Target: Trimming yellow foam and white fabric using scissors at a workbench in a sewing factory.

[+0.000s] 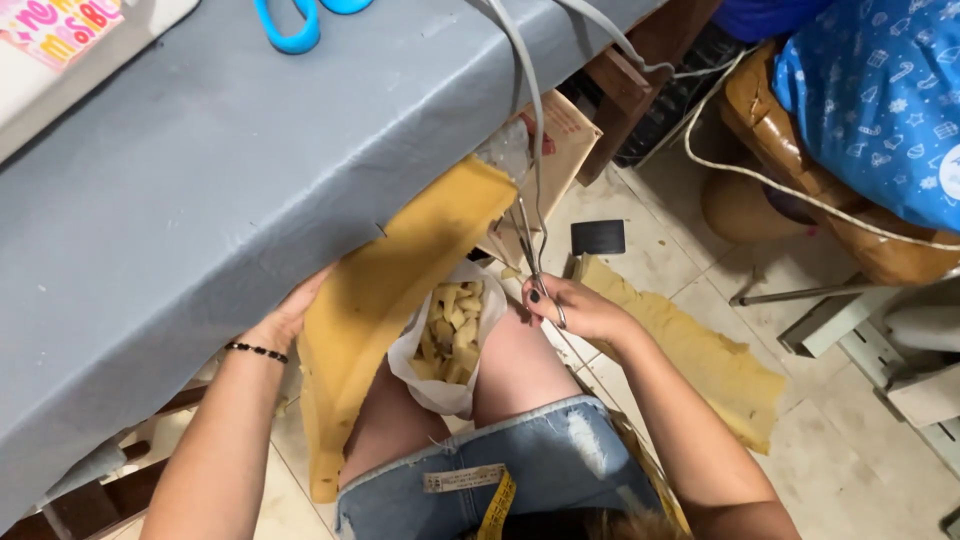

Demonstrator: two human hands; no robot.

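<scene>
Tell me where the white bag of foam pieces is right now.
In the head view, the white bag sits between the person's knees, right of the yellow foam sheet, below the metal scissors.

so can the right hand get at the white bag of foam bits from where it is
Probably yes. The right hand holds metal scissors just beside the white bag between the knees, whose open top faces up with nothing across it. The scissors fill that hand, though.

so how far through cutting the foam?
Done: white bag between the knees holds many cut foam bits. In hand: left hand holds the yellow foam sheet, right hand works metal scissors. Left: most of the sheet, plus another foam piece on the floor.
</scene>
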